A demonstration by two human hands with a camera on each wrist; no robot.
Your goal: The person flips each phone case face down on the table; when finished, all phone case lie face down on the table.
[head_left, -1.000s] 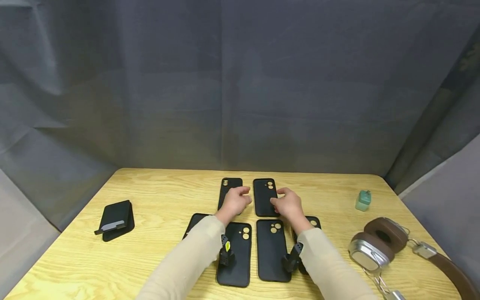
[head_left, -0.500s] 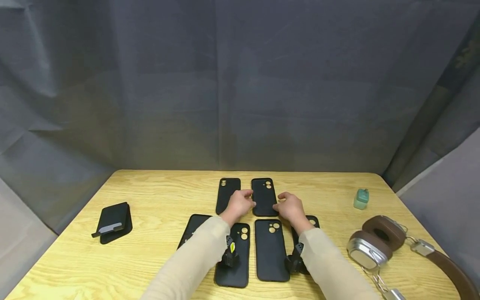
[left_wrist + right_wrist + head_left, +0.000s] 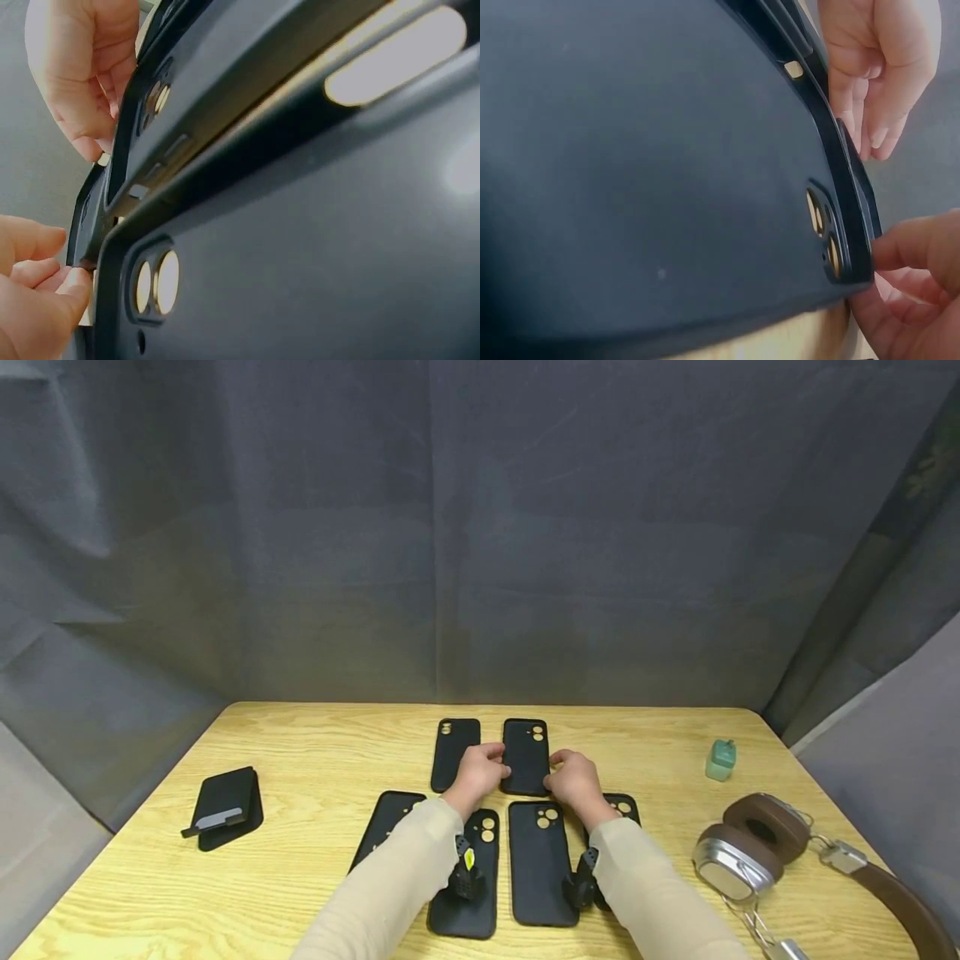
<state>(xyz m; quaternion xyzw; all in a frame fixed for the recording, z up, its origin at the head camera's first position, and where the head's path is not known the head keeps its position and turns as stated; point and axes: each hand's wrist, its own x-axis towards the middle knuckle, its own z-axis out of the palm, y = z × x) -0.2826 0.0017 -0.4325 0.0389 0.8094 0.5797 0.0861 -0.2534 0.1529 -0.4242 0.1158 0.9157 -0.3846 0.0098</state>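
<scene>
In the head view, both hands are at a black phone case (image 3: 526, 756) in the back row, its camera cutouts at the top right. My left hand (image 3: 478, 774) has thumb and index finger spread along the case's left edge. On the right edge lie the slightly bent thumb and index finger of my right hand (image 3: 573, 778). To its left is another phone case (image 3: 454, 745), partly behind my left hand. Both wrist views show the fingertips of the left hand (image 3: 34, 296) and the right hand (image 3: 922, 285) near case rims.
A front row of phone cases includes one inner right (image 3: 542, 868), one inner left (image 3: 480, 914) and two outer ones partly under the sleeves. A black folded holder (image 3: 225, 797) lies far left. Brown headphones (image 3: 750, 843) and a small green bottle-like item (image 3: 721, 760) sit right.
The back-row case between the hands has turned slightly, its near end shifting left and standing straighter. My left hand has moved right toward its edge; my right hand follows its right edge.
</scene>
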